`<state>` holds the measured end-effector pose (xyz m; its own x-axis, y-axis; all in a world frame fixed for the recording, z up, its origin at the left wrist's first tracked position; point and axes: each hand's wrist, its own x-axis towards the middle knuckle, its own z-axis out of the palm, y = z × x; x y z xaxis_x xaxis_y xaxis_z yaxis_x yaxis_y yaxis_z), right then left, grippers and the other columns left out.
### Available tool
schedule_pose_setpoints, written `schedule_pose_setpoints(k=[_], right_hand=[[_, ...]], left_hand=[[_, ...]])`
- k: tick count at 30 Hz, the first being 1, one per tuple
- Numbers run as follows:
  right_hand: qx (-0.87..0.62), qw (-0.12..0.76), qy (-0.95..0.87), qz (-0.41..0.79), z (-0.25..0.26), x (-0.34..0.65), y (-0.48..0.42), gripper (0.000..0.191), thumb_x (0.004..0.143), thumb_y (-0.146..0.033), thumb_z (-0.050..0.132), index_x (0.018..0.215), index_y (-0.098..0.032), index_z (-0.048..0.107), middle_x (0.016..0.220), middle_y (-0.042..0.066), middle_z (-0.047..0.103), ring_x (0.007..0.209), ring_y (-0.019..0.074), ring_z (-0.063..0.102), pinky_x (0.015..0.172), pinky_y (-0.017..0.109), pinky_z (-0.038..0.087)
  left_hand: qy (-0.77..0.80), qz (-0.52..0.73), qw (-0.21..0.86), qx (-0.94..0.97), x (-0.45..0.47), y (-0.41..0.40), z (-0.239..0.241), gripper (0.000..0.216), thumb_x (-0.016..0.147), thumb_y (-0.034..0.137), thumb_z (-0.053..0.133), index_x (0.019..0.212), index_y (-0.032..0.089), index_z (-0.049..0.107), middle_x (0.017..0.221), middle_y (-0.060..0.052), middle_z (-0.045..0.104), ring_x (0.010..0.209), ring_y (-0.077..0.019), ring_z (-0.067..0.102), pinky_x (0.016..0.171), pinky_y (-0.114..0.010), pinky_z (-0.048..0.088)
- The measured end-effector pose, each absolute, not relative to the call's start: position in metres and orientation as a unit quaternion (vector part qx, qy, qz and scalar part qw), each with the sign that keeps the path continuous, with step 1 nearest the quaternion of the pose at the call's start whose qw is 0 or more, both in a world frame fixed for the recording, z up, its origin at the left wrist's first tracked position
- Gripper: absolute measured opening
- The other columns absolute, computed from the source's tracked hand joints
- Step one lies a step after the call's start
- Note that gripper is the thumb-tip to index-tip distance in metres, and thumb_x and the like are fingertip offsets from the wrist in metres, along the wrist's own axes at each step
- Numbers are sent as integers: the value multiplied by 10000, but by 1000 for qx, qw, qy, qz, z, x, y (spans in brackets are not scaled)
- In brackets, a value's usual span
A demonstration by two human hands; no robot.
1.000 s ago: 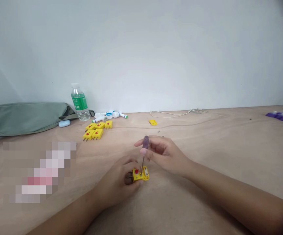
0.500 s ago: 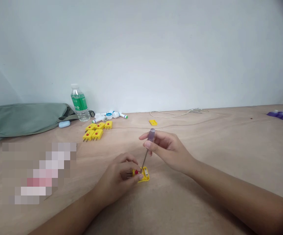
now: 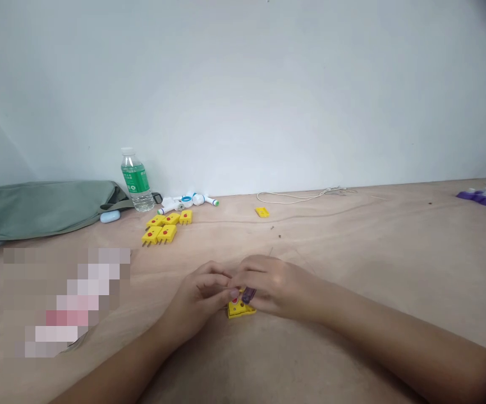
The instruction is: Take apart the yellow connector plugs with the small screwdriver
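An opened yellow plug (image 3: 239,310) with a red spot lies on the tabletop in front of me, partly covered by fingers. My left hand (image 3: 201,297) is closed at its left side, the thumb at the plug's upper edge. Over the plug's upper right bends my right hand (image 3: 279,286), closed around a screwdriver (image 3: 248,295). The purple handle points toward me, and a thin shaft seems to stick out beyond the knuckles. What the right fingertips touch is hidden. A loose yellow cover (image 3: 262,212) rests farther back.
Several yellow plugs (image 3: 166,233) sit at the back left, near white-and-blue pieces (image 3: 198,199) and a water bottle (image 3: 137,182). A grey-green bag (image 3: 45,207) lies against the wall. A pale cord (image 3: 293,197), tiny parts (image 3: 279,236) and purple items (image 3: 481,196) are also on the table.
My right hand has come down and left to the plug. The screwdriver has turned from tip-down on the plug to handle toward me. Tiny parts now show behind the hands.
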<state>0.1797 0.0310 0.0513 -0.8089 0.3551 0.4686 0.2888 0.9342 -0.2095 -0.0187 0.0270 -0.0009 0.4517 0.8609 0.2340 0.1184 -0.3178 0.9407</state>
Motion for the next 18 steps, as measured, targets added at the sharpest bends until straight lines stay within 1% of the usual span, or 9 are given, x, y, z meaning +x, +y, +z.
schedule_pose_setpoints(k=[4, 7, 9, 12, 14, 15, 17, 18], right_hand=[[-133, 303, -942, 55, 44, 181, 38, 128, 847, -139, 528, 880, -112, 648, 858, 94, 681, 774, 139, 610, 706, 230, 489], [-141, 312, -936, 83, 42, 180, 39, 138, 848, -149, 528, 849, -118, 663, 835, 90, 692, 741, 128, 620, 676, 212, 485], [-165, 299, -933, 115, 44, 180, 40, 127, 836, -155, 547, 850, -131, 671, 823, 75, 694, 734, 123, 622, 679, 206, 479], [-227, 276, -923, 144, 52, 187, 49, 117, 812, -165, 570, 841, -150, 682, 789, 51, 689, 702, 115, 610, 652, 200, 458], [-310, 242, -909, 137, 59, 200, 61, 113, 782, -172, 576, 795, -157, 688, 737, 37, 676, 646, 114, 583, 604, 207, 428], [-364, 214, -898, 126, 62, 210, 70, 113, 765, -182, 577, 760, -158, 687, 713, 33, 667, 627, 118, 567, 593, 218, 410], [-477, 115, -863, 122, 64, 231, 88, 134, 724, -223, 583, 633, -160, 658, 596, 11, 612, 548, 116, 501, 521, 227, 342], [-500, 103, -851, 124, 64, 242, 96, 133, 706, -219, 580, 609, -157, 647, 573, 8, 594, 527, 113, 477, 498, 228, 315]], left_hand=[[350, 384, 503, 691, -20, 30, -2, 140, 790, 297, 634, 793, 191, 725, 902, -39, 561, 849, -159, 571, 768, -250, 479], [355, 372, 502, 696, -21, 29, 1, 168, 806, 311, 613, 796, 192, 731, 903, -38, 561, 855, -158, 568, 773, -248, 473], [358, 356, 496, 707, -21, 27, 3, 195, 832, 322, 577, 842, 206, 734, 915, -38, 558, 875, -163, 567, 796, -256, 466], [367, 345, 482, 717, -20, 24, 3, 214, 845, 307, 552, 993, 247, 694, 988, -37, 553, 959, -179, 555, 858, -279, 447], [379, 355, 458, 721, -19, 23, 4, 212, 836, 260, 554, 1010, 250, 673, 1017, -35, 545, 990, -181, 545, 864, -276, 445], [388, 360, 445, 723, -18, 22, 4, 191, 830, 231, 549, 974, 238, 675, 1006, -35, 544, 977, -176, 548, 849, -269, 450], [406, 362, 421, 726, -17, 21, 6, 150, 806, 173, 539, 867, 205, 672, 950, -33, 546, 914, -165, 560, 802, -257, 457], [415, 359, 411, 728, -17, 20, 7, 143, 788, 144, 536, 829, 195, 664, 926, -32, 548, 889, -163, 562, 788, -257, 454]])
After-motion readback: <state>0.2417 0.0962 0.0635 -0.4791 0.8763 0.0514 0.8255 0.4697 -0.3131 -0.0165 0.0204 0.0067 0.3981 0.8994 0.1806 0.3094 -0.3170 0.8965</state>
